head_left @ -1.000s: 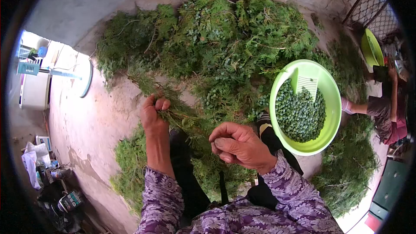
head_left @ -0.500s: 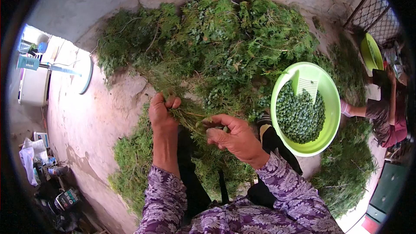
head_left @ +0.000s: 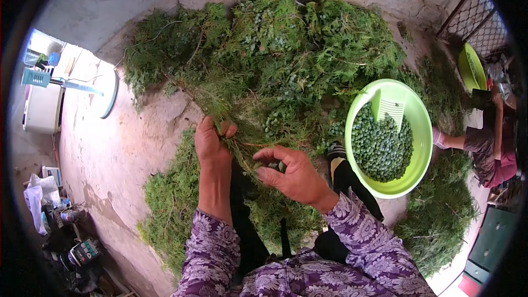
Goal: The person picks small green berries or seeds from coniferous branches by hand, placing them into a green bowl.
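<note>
My left hand (head_left: 213, 146) is closed around the stem of a feathery evergreen branch (head_left: 220, 104), whose foliage fans out above and to the right of the fist. Close to its right side, my right hand (head_left: 297, 175) has its fingers curled. A few small green cones (head_left: 281, 166) show inside them; the fingertips and thumb are slightly apart near the sprig. To the right stands a light green basin (head_left: 426, 140) with a ridged panel inside, partly filled with small round green cones (head_left: 379, 146).
A long heap of evergreen branches (head_left: 324, 38) lies along the wall, with more cuttings (head_left: 170, 198) beside my legs. At right another person (head_left: 489, 148) sits near a second green basin (head_left: 472, 69). A fan (head_left: 107, 91) and clutter (head_left: 77, 242) stand at left.
My left hand has shifted slightly right with the branch. My right hand has drawn a little back from the sprig, its thumb and fingertips now further apart.
</note>
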{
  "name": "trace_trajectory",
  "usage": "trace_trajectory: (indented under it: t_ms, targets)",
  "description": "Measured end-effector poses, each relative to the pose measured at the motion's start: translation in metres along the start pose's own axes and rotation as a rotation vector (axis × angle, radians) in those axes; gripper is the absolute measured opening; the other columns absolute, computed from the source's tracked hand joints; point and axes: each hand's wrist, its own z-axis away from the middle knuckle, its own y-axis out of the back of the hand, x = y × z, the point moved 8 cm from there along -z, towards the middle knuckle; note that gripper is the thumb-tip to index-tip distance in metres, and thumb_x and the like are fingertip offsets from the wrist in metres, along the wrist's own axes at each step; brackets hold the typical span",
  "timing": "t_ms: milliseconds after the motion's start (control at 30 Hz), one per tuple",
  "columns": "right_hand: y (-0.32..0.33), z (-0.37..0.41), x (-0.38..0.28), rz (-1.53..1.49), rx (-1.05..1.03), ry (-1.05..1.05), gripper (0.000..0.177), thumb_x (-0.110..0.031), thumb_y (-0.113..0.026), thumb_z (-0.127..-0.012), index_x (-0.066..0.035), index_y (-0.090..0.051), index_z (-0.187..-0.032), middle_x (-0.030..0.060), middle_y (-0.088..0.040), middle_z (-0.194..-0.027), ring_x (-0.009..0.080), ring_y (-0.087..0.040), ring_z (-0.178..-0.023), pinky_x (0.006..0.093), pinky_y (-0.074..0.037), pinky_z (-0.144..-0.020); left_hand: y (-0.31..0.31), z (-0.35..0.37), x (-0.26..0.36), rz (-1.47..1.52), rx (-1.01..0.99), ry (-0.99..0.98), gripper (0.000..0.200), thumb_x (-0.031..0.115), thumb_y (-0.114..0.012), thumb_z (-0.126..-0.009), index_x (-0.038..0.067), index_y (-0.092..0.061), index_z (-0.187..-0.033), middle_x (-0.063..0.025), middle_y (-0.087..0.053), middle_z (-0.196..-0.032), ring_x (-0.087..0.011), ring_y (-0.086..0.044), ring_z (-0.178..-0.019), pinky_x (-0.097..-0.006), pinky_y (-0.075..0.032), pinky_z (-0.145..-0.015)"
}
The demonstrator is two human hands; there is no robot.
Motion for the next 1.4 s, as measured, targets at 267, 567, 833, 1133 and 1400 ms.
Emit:
trace_trajectory:
  t_ms: [267, 567, 833, 1133, 1400]
  targets:
    - [0.001, 0.0, 0.0, 0.115, -0.011, 0.116, 0.019, -0.014, -0.061, -0.077, 0.0, -0.055, -0.089, 0.0014, -0.053, -0.074, 0.0067, -0.05, -0.065, 0.0219, -0.043, -0.058, 0.008, -0.009, 0.001, -0.015, -0.076, 0.042, 0.013, 0.011, -0.041, -0.085, -0.001, -0.047, -0.085, -0.0044, -0.045, -0.067, -0.0096, -0.032, -0.048, -0.0257, -0.03, -0.044]
    - [-0.011, 0.022, -0.037, 0.22, -0.13, 0.306, 0.011, -0.013, -0.059, -0.071, -0.004, -0.056, -0.077, 0.0053, -0.056, -0.066, 0.0128, -0.054, -0.059, 0.0252, -0.044, -0.055, 0.032, -0.021, 0.027, 0.027, 0.083, -0.027, 0.017, 0.012, -0.035, -0.088, -0.002, -0.044, -0.087, -0.0044, -0.042, -0.067, -0.0099, -0.03, -0.049, -0.0274, -0.03, -0.044]
    - [0.158, 0.043, -0.037, 0.124, 0.784, 0.31, 0.017, 0.006, -0.055, -0.072, -0.002, -0.057, -0.086, -0.0008, -0.056, -0.075, 0.0076, -0.05, -0.066, 0.0199, -0.043, -0.06, 0.004, -0.019, 0.036, 0.001, -0.546, -0.085, 0.018, 0.011, -0.036, -0.089, -0.002, -0.046, -0.096, -0.0012, -0.044, -0.067, -0.0082, -0.029, -0.048, -0.0243, -0.029, -0.045]
    - [0.25, 0.069, -0.019, 1.439, 0.997, 0.017, 0.041, -0.016, -0.057, -0.068, 0.0, -0.055, -0.106, 0.023, -0.053, -0.107, 0.0317, -0.054, -0.098, 0.0378, -0.042, -0.085, -0.045, 0.015, 0.01, 0.462, -0.801, 0.257, 0.041, 0.01, -0.044, -0.086, -0.007, -0.028, -0.12, -0.0064, -0.047, -0.079, -0.0107, -0.039, -0.052, -0.0263, -0.036, -0.047]
    - [0.164, 0.002, -0.003, 0.331, 0.449, -0.089, 0.066, -0.033, -0.07, -0.068, 0.001, -0.044, -0.118, 0.0213, -0.046, -0.119, 0.0293, -0.044, -0.112, 0.0369, -0.038, -0.091, -0.061, 0.041, -0.014, 0.458, -0.775, 0.432, 0.036, 0.017, -0.037, -0.091, -0.003, -0.031, -0.121, -0.0044, -0.051, -0.073, -0.0097, -0.04, -0.047, -0.0259, -0.035, -0.043]
